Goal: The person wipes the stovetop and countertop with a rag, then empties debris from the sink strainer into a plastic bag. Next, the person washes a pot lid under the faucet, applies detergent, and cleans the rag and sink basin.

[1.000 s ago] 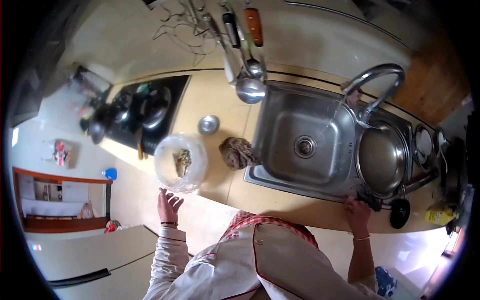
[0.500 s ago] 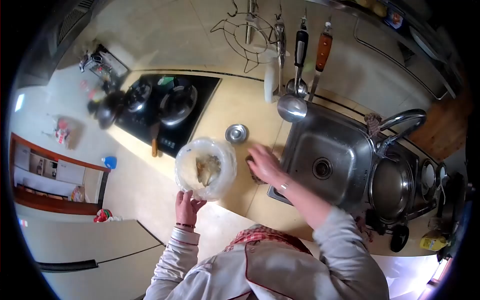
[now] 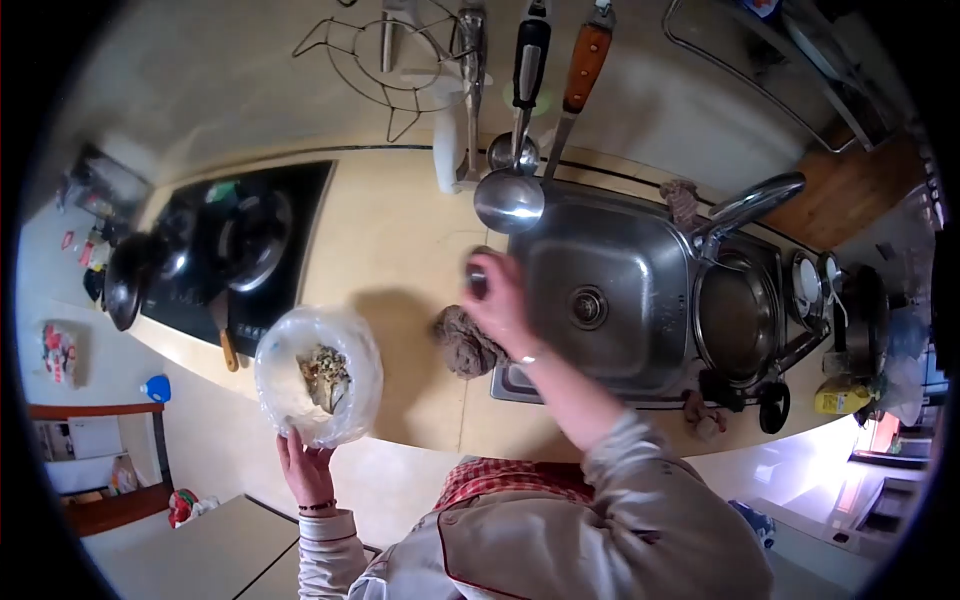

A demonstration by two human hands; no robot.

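Note:
My left hand [image 3: 308, 470] grips the near rim of a round bowl lined with a clear plastic bag [image 3: 268, 385], at the counter's front edge. Wet food scraps [image 3: 325, 378] lie inside it. My right hand [image 3: 503, 305], slightly blurred, is closed on a small round metal piece that looks like a sink strainer [image 3: 478, 281], mostly covered by the fingers. It is above the counter, by the sink's left edge. A crumpled brown cloth [image 3: 464, 345] lies just below and left of this hand. The steel sink [image 3: 630, 340] is to its right, with its drain [image 3: 587, 307] visible.
A black cooktop [image 3: 215, 290] with pans is at the left. Ladles [image 3: 510, 200] and a wire rack [image 3: 375, 70] hang at the back wall. The faucet [image 3: 755, 205] arches over the sink's right side, beside a steel pan [image 3: 737, 320]. A yellow packet [image 3: 840, 398] lies far right.
My right hand has picked the round metal piece up off the counter and moved it towards the sink, uncovering the cloth. My left hand still grips the bowl. The whole view has shifted.

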